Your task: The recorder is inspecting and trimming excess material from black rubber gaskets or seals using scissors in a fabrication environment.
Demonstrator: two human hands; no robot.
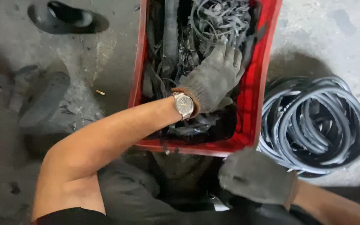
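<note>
Right hand (256, 177) hangs below crate (260, 79); left hand (213, 77) on scraps (213, 21).

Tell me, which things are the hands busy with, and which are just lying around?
Busy with: red crate, black rubber strips inside it, left hand reaching into them, right hand near the crate's front.

Lying around: coiled rubber rings, black sandal, concrete floor.

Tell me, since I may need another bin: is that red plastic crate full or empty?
Partly full: the red plastic crate holds tangled black rubber strips, with the gloved left hand on them.
</note>
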